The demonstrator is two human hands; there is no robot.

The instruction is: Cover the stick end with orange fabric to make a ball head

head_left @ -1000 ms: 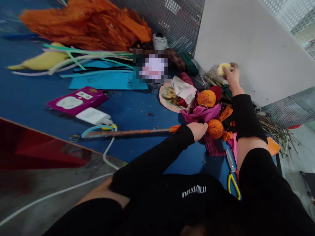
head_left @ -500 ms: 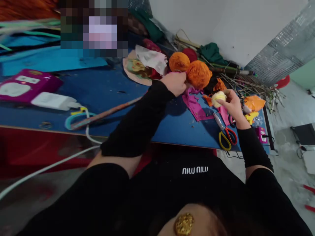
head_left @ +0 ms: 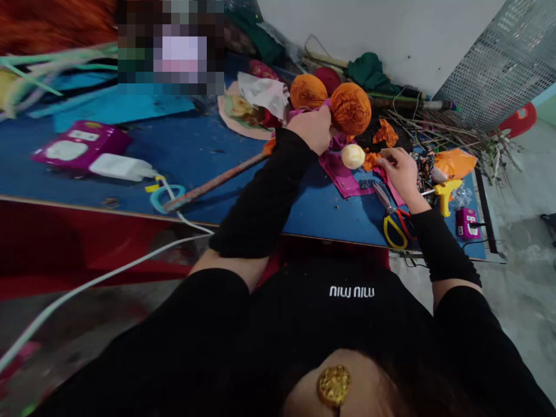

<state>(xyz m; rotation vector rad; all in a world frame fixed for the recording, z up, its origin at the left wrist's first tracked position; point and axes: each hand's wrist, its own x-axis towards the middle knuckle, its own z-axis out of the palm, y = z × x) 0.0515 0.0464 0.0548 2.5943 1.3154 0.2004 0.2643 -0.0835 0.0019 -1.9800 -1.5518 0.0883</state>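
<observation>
My left hand (head_left: 311, 128) is closed beside two orange fabric-covered balls (head_left: 351, 109). A bit of pink cloth shows at its fingertips, but what it grips is mostly hidden. A pale yellow ball (head_left: 353, 156) rests by the pink cloth (head_left: 341, 176), apart from both hands. Just right of it is my right hand (head_left: 402, 174), thumb and fingers apart, close to crumpled orange scraps (head_left: 372, 160). Below that hand lie scissors (head_left: 386, 200) with one yellow and one red handle. A brown stick (head_left: 221, 179) reaches under my left forearm.
On the blue table (head_left: 182, 153) are a purple power box (head_left: 87, 145) with a white plug, a yellow glue gun (head_left: 446, 194) and a second purple box (head_left: 468, 225). Thin twigs (head_left: 473, 136) lie at the far right. A white cable (head_left: 108, 278) crosses in front.
My right hand has let go of the pale yellow ball, which now lies on the table, and has moved slightly right of it. My left hand stays by the orange balls. The view has shifted somewhat.
</observation>
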